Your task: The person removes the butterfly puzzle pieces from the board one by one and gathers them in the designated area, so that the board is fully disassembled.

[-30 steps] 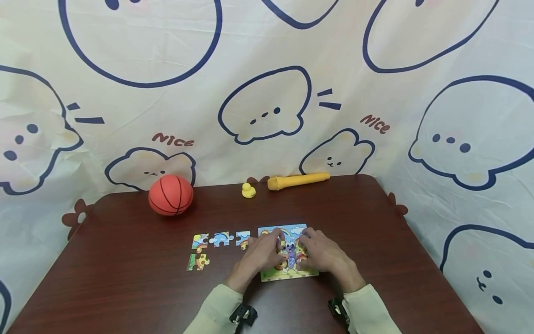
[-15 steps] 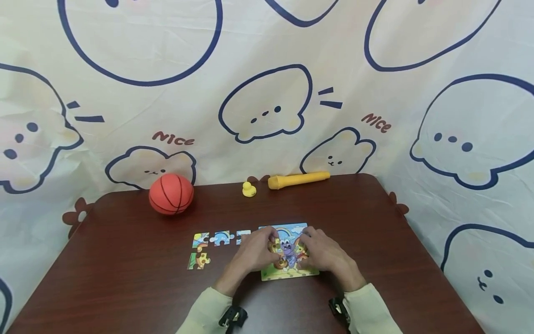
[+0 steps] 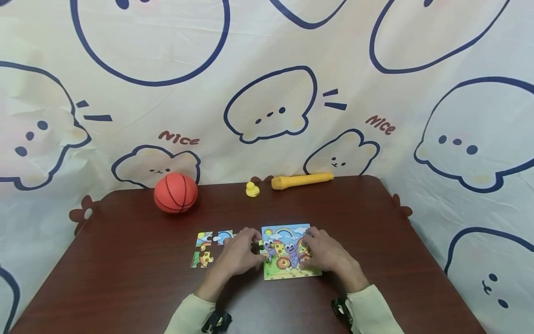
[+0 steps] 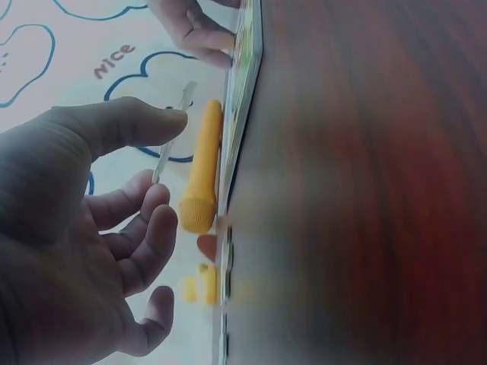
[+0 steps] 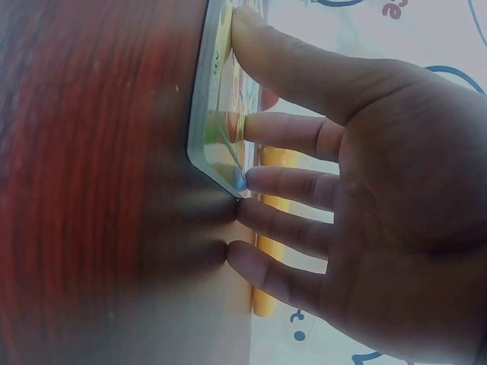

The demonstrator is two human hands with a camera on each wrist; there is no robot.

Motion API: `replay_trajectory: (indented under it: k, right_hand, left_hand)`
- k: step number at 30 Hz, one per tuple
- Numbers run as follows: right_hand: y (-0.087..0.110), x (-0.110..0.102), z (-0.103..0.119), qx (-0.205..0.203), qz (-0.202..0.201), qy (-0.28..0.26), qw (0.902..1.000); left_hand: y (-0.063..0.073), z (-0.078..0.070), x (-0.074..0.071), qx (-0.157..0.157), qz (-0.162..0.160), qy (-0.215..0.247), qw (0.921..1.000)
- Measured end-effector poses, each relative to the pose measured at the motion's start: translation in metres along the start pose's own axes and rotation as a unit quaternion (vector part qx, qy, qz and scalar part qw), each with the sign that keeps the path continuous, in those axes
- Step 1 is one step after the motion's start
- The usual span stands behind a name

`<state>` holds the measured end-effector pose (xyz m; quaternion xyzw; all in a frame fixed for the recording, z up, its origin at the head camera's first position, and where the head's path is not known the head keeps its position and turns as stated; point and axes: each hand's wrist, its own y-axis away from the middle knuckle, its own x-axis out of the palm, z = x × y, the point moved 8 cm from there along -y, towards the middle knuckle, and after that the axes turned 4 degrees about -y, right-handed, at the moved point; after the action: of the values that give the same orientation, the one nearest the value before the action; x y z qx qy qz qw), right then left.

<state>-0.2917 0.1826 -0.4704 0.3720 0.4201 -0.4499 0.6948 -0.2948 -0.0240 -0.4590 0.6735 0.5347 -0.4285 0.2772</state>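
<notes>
My left hand [image 3: 238,254] pinches a thin puzzle piece [image 4: 163,156] between thumb and fingertips, seen edge-on in the left wrist view and raised off the table. Just right of it lies a square picture puzzle [image 3: 277,272] with cartoon animals and a rainbow. On that puzzle's right side rests my right hand [image 3: 329,254], thumb and fingertips touching it and the fingers nearly straight in the right wrist view. Loose puzzle pieces lie to the left: a sun piece [image 3: 204,238], a rainbow piece [image 3: 224,236] and a giraffe-patterned piece [image 3: 202,259]. Another is mostly hidden behind the left hand.
Along the back of the dark wooden table [image 3: 125,260] are a red basketball [image 3: 175,192], a yellow toy duck [image 3: 252,189] and a yellow toy microphone [image 3: 302,181]. A white cloth [image 3: 267,55] with cartoon drawings hangs behind.
My left hand has moved left off the puzzle with a piece in its grip, uncovering the puzzle's left part and covering some loose pieces. My right hand has stayed on the puzzle's right side.
</notes>
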Motion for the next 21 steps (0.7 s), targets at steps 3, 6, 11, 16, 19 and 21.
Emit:
replay_trajectory:
  k: [3,6,11,16,19,21]
  right_hand:
    - [0.0,0.0,0.0,0.003,-0.001,-0.002,1.0]
    - [0.0,0.0,0.0,0.005,-0.001,-0.005,1.0]
    - [0.001,-0.003,-0.003,0.012,-0.005,0.0,0.9999]
    - [0.001,-0.002,-0.004,0.014,-0.005,0.0,0.9999]
    - [0.0,0.001,-0.002,0.009,-0.005,0.002,0.9999]
    - [0.0,0.002,-0.001,0.008,-0.006,0.004,0.9999]
  left_hand:
    - [0.003,0.008,-0.005,-0.012,-0.005,-0.001,0.9999]
    - [0.006,0.016,-0.011,-0.023,-0.007,-0.008,0.9997]
    - [0.011,0.029,-0.017,-0.038,-0.001,-0.016,0.9991]
    - [0.017,0.041,-0.022,-0.052,0.004,-0.025,0.9983]
    - [0.021,0.048,-0.025,-0.052,0.006,-0.035,0.998]
    - [0.024,0.054,-0.027,-0.054,0.006,-0.041,0.9977]
